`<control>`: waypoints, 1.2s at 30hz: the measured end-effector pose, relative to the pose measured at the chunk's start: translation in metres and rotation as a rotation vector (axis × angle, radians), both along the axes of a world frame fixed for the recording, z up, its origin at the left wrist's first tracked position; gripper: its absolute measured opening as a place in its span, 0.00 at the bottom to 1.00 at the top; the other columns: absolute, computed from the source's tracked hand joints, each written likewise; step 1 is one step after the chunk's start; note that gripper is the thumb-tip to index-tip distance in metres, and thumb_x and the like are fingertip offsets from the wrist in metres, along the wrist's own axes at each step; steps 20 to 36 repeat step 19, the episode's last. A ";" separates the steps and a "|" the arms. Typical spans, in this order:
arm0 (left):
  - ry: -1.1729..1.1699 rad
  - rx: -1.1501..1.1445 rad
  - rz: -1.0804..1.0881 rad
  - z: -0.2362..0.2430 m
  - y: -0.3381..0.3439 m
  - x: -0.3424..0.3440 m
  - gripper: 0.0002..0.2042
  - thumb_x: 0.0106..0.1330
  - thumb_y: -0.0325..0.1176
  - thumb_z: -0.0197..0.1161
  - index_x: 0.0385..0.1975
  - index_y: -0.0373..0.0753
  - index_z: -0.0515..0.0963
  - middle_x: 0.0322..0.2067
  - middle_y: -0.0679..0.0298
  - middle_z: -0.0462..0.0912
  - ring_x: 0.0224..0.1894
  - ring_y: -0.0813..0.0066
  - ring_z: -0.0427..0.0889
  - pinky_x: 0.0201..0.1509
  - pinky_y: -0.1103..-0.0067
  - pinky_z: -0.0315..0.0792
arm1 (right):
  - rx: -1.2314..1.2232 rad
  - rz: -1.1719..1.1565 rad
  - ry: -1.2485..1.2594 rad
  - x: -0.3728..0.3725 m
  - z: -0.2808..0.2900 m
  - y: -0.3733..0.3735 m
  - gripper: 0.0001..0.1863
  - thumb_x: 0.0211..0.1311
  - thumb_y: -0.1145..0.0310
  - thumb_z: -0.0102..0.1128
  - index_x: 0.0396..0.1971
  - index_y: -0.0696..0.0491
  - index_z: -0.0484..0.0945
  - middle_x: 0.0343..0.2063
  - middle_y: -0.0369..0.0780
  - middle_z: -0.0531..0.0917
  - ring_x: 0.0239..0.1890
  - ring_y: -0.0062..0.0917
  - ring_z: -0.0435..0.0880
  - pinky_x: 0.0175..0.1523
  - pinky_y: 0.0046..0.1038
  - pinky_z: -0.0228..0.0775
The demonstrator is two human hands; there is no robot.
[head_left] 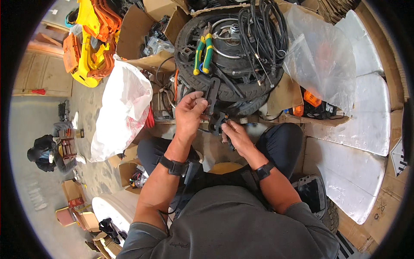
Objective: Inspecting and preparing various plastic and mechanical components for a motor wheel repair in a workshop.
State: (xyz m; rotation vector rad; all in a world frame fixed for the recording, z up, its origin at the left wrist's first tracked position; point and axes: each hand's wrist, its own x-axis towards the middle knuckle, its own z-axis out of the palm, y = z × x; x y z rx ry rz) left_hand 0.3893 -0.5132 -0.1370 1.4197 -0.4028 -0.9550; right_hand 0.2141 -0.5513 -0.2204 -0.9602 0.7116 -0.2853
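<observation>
My left hand (189, 113) pinches a flat black bracket (212, 95) with a long slot, which stands up from the fingertips. My right hand (238, 136), just below and to the right, closes on a small black part (217, 123); its exact kind cannot be made out. The two black pieces are close together, and whether they are joined is unclear. Beyond my hands lies a black tyre (189, 82) on its side. Pliers (203, 54) with green and yellow handles rest on it. A bundle of black cables (265, 34) hangs over its right side.
A white plastic bag (125, 103) stands left of my left hand, near orange and yellow plastic shells (92, 43). An open cardboard box (282, 97) with orange lamps (311, 99) sits to the right, beside white foam-wrapped boxes (345, 168). Another person (45, 151) sits far left.
</observation>
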 end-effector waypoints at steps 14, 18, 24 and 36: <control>-0.006 0.369 -0.053 -0.070 0.050 0.000 0.10 0.63 0.26 0.61 0.44 0.34 0.76 0.31 0.68 0.81 0.26 0.82 0.78 0.24 0.84 0.72 | 0.057 -0.312 0.015 -0.008 -0.020 -0.015 0.11 0.65 0.71 0.52 0.45 0.57 0.70 0.32 0.35 0.76 0.32 0.21 0.75 0.41 0.24 0.68; 0.036 0.367 -0.016 -0.088 0.029 -0.006 0.10 0.64 0.30 0.62 0.43 0.35 0.78 0.30 0.68 0.81 0.26 0.82 0.78 0.27 0.83 0.74 | 0.080 -0.329 0.096 -0.007 -0.026 -0.018 0.10 0.65 0.73 0.51 0.44 0.58 0.69 0.30 0.36 0.76 0.31 0.21 0.74 0.39 0.25 0.67; 0.013 0.405 0.002 -0.083 0.021 -0.007 0.10 0.64 0.30 0.62 0.43 0.35 0.78 0.30 0.68 0.81 0.26 0.81 0.78 0.28 0.83 0.76 | 0.083 -0.340 0.099 -0.009 -0.027 -0.018 0.10 0.66 0.72 0.52 0.44 0.58 0.68 0.30 0.36 0.76 0.31 0.21 0.74 0.39 0.26 0.67; 0.013 0.405 0.002 -0.083 0.021 -0.007 0.10 0.64 0.30 0.62 0.43 0.35 0.78 0.30 0.68 0.81 0.26 0.81 0.78 0.28 0.83 0.76 | 0.083 -0.340 0.099 -0.009 -0.027 -0.018 0.10 0.66 0.72 0.52 0.44 0.58 0.68 0.30 0.36 0.76 0.31 0.21 0.74 0.39 0.26 0.67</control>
